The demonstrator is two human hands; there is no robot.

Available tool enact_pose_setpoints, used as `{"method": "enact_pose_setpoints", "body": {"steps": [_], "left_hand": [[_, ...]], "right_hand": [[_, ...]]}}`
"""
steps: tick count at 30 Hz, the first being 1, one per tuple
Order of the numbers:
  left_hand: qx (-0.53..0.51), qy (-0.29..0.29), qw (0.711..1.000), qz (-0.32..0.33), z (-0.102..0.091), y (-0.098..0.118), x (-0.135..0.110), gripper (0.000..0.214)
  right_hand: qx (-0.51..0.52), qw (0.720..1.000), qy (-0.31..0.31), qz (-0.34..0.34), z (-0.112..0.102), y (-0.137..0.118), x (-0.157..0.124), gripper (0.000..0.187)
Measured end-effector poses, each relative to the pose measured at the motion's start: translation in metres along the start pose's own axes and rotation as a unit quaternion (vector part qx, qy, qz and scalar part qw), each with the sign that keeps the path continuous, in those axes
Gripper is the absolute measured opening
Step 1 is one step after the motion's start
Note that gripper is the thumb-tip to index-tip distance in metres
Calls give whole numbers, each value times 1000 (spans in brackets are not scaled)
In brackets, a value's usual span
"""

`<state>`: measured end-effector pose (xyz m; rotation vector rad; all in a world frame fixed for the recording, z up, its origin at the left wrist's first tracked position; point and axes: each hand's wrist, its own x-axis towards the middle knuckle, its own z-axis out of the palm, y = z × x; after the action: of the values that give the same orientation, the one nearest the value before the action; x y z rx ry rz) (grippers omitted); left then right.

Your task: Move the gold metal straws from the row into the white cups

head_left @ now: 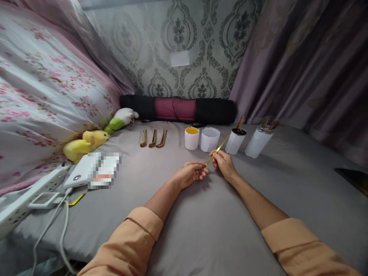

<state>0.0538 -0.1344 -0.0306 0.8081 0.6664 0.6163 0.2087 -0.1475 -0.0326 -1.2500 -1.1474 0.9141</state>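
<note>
Both hands meet over the grey sheet (201, 230). My right hand (224, 163) pinches a thin gold utensil (218, 149) that slants up to the right toward the cups. My left hand (191, 173) is curled, its fingertips touching the utensil's lower end. Just beyond stand a white cup with a yellow inside (191, 138), a plain white cup (209, 139), a white cup with a dark rim (235, 141) holding a gold utensil, and a clear glass (258, 142) holding gold utensils. Three gold utensils (153, 138) lie side by side to the left.
A black and maroon bolster (178, 109) lies against the patterned wall. Yellow (84, 143) and green-white (120, 119) plush toys rest by a floral pillow at left. A white power strip (28, 195), white devices and cables lie at the near left. Curtains hang at right.
</note>
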Motion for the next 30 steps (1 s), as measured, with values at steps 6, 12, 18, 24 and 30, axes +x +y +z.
{"method": "enact_pose_setpoints", "body": {"steps": [6,12,18,24,30], "left_hand": [[-5,-19,1000,-5,-2,-1,0,19],[0,-32,999,1,-4,-3,1,19],[-1,-29,1000,-1,-5,-3,2,17],[-8,-27,1000,-1,-5,-3,0,19],[2,-19,1000,-4,-1,0,-3,18]], "right_hand": [[5,1000,-9,3,0,-1,-1,19],[7,1000,-13,13,0,-3,-2,19],[11,1000,-11,23,-2,-3,0,21],[23,1000,0,19,-6,2,3,24],[44,998,37,28,-12,4,7,28]]}}
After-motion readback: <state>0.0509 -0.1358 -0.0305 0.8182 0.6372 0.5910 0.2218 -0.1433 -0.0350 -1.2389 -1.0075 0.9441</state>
